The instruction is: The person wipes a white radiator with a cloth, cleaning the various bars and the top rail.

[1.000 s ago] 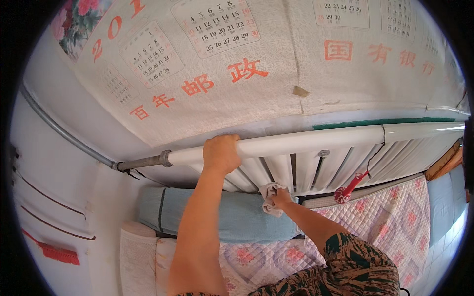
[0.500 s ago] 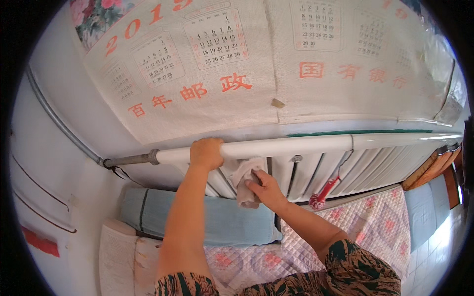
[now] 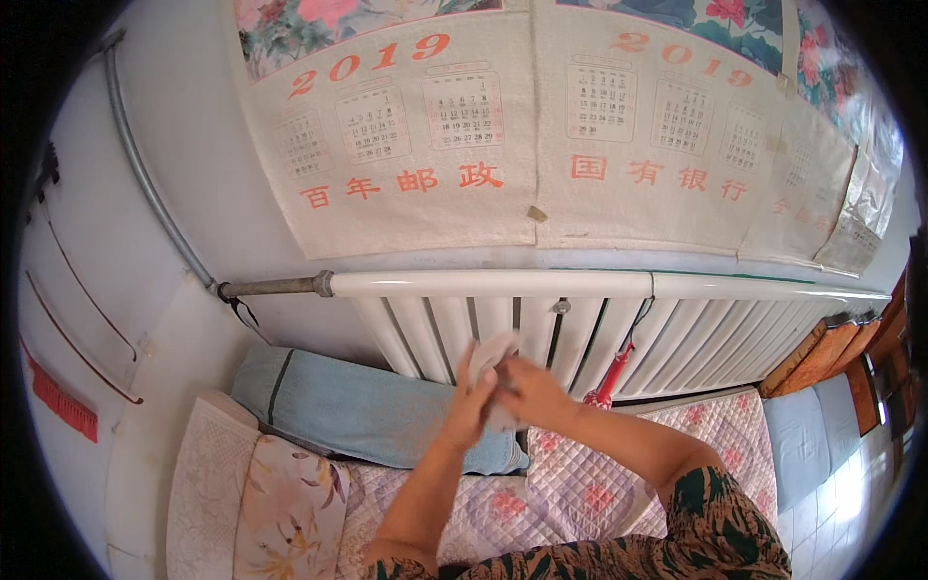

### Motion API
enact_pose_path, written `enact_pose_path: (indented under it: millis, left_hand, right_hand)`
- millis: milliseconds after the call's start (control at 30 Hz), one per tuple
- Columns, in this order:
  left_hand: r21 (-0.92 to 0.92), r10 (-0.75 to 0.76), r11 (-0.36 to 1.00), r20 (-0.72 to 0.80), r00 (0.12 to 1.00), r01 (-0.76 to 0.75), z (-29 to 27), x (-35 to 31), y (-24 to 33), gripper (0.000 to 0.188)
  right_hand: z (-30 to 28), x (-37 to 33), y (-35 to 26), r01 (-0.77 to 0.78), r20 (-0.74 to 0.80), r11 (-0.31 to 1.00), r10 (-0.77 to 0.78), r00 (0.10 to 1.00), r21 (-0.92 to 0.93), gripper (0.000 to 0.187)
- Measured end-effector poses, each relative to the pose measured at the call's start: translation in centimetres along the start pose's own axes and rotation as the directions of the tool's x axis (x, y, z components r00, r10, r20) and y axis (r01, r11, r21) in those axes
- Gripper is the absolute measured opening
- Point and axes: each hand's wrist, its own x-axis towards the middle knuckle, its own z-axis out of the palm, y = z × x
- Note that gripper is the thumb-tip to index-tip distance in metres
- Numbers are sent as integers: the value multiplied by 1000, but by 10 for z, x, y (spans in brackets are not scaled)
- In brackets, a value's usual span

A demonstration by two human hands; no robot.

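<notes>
A pale cloth (image 3: 495, 354) is bunched between my two hands in front of the white radiator (image 3: 619, 285). My left hand (image 3: 471, 406) closes on the cloth from the left, its fingers partly hidden behind it. My right hand (image 3: 530, 389) grips the same cloth from the right, a little blurred by motion. Both hands are off the radiator's top pipe, above the edge of a long blue cushion (image 3: 367, 401). A red-handled duster or brush (image 3: 613, 372) hangs by a cord from the radiator, right of my hands.
Below lies a quilted floral cover (image 3: 619, 474), with a floral pillow (image 3: 290, 498) at its left. A grey pipe (image 3: 150, 184) runs down the wall to the radiator. Paper calendars (image 3: 406, 217) hang above it. A red brush (image 3: 63, 401) hangs on the left wall.
My left hand has let go of the radiator's top pipe and come down to the cloth. The cloth is now held in both hands instead of the right alone. The view has shifted.
</notes>
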Motion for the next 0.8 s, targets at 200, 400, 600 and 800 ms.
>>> enact_pose_path:
  millis: [200,400,600,800]
  left_hand:
    - [-285,-317,935,-403,859,211,-63,-61,-20,45]
    - [59,-43,992,-683,729,114,-103,-61,-10,38]
    - [808,519,572,-490,700,141,-133,-24,-9,52]
    - [808,695,583,-439,569,-89,-99,72,34,68]
  right_hand:
    - [-20,44,-30,214,454,890,-9,891,-402,52]
    - [-68,113,49,374,226,370,-385,895,-851,64]
    - [-73,152,46,497,530,414,-42,847,-762,60]
    - [-85,156,62,546,504,521,-237,831,-656,52]
